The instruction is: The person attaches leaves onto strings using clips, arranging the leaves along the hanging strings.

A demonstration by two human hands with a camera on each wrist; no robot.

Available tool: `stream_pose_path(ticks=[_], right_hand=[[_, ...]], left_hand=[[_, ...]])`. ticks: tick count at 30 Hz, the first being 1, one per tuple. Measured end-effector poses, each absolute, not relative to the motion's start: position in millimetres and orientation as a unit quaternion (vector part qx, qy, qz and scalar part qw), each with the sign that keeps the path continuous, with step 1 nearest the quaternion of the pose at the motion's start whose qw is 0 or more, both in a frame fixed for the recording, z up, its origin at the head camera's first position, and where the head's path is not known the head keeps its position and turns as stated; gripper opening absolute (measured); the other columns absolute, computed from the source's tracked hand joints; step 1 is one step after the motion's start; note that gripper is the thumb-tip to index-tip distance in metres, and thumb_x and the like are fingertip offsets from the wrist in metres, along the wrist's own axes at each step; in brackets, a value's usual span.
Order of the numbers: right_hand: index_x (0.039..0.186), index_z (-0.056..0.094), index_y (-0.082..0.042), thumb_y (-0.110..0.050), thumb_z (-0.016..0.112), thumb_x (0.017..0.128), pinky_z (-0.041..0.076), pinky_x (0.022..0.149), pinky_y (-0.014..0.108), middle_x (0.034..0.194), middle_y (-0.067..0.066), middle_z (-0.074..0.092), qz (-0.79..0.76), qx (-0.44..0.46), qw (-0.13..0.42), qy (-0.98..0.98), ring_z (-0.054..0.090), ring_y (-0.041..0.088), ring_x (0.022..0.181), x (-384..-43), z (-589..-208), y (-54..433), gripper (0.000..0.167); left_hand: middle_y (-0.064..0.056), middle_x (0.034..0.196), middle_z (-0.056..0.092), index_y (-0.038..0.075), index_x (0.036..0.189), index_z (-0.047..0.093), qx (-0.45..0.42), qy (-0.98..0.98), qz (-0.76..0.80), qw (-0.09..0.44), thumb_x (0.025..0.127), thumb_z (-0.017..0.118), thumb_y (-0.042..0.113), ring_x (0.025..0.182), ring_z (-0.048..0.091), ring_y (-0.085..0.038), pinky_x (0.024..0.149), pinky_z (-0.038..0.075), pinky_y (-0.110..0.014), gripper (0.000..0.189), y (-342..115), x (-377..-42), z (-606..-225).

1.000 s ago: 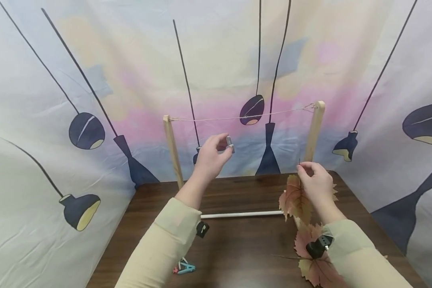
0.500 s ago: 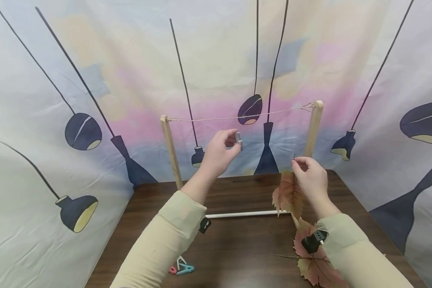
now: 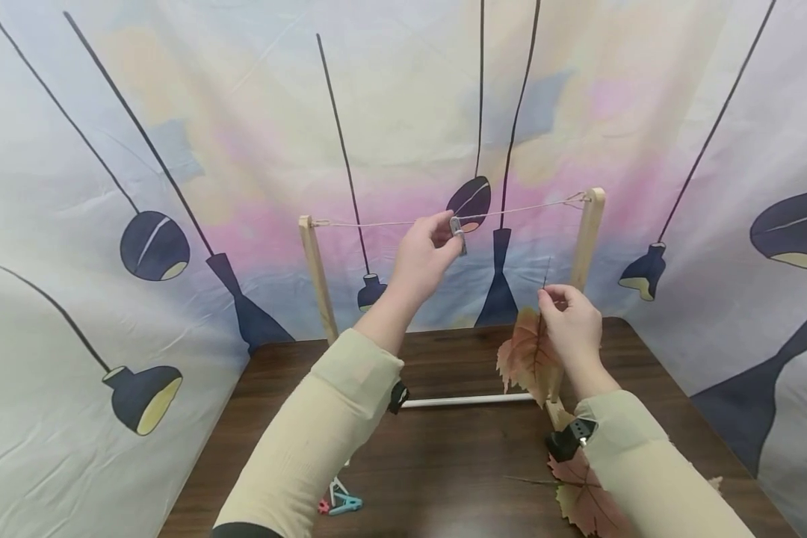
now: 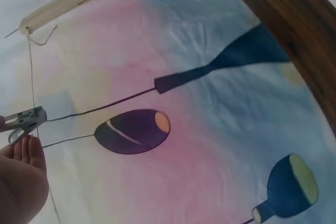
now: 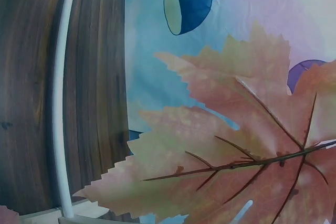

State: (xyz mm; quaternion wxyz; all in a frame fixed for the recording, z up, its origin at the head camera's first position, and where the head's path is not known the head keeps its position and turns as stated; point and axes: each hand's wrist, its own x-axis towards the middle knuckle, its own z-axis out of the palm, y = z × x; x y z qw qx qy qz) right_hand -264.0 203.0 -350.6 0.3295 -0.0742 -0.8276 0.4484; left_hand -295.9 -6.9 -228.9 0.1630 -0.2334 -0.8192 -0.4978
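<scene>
A grey clothespin (image 3: pixel 457 232) is pinched between the thumb and fingers of my left hand (image 3: pixel 422 258), right at the string (image 3: pixel 511 210) strung between two wooden posts. In the left wrist view the clothespin (image 4: pixel 29 121) overlaps the string; whether it bites on it I cannot tell. My right hand (image 3: pixel 574 325) pinches the thin stem of a reddish-orange maple leaf (image 3: pixel 526 355), which hangs below the fingers near the right post (image 3: pixel 586 239). That leaf (image 5: pixel 252 150) fills much of the right wrist view, where the hand itself is hidden.
On the brown wooden table (image 3: pixel 444 463), a second maple leaf (image 3: pixel 588 497) lies partly under the right forearm. Several small clothespins (image 3: pixel 341 499) lie by the left forearm. A white rod (image 3: pixel 471 400) joins the frame's base. Behind hangs a lamp-patterned cloth (image 3: pixel 403 112).
My left hand has moved up and to the right, bringing the clothespin from below the string to it. My right hand has shifted slightly left and up with the leaf.
</scene>
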Motion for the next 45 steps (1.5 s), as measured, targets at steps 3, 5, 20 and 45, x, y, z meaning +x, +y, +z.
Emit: stream_pose_path(ticks=[3,5,20,45], right_hand=[[0.104,0.067,-0.008,-0.03,0.058,0.092,0.042,0.07,0.034,0.096,0.009,0.066,0.448,-0.077,0.325,-0.829,0.059,0.023,0.085,-264.8,-350.5,202.6,0.027],[0.104,0.067,-0.008,-0.03,0.058,0.092,0.042,0.071,0.036,0.097,0.01,0.066,0.447,-0.074,0.324,-0.831,0.058,0.024,0.087,-265.4,-349.3,202.4,0.027],[0.105,0.067,-0.007,-0.03,0.056,0.093,0.043,0.073,0.044,0.095,0.01,0.065,0.382,-0.044,0.333,-0.861,0.06,0.026,0.085,-268.9,-344.3,202.3,0.028],[0.103,0.068,-0.007,-0.029,0.057,0.093,0.044,0.074,0.045,0.094,0.01,0.065,0.367,-0.04,0.352,-0.86,0.061,0.026,0.084,-277.8,-328.9,198.8,0.026]], left_hand=[[-0.007,0.106,0.06,0.002,0.127,0.056,-0.237,-0.81,-0.51,0.166,0.089,0.059,0.011,0.095,0.061,-0.016,0.084,0.046,-0.023,0.039,-2.6,-298.7,-221.7],[-0.007,0.104,0.063,0.002,0.124,0.057,-0.23,-0.798,-0.533,0.161,0.088,0.06,0.01,0.094,0.061,-0.016,0.082,0.047,-0.023,0.037,-0.3,-300.4,-218.6],[-0.008,0.101,0.067,0.001,0.114,0.063,-0.196,-0.742,-0.626,0.14,0.084,0.063,0.005,0.092,0.063,-0.014,0.078,0.049,-0.022,0.03,11.3,-309.5,-191.4],[-0.002,0.105,0.064,0.007,0.123,0.058,-0.225,-0.772,-0.584,0.114,0.088,0.062,0.01,0.098,0.059,-0.01,0.075,0.048,-0.023,0.036,41.9,-313.9,-175.9]])
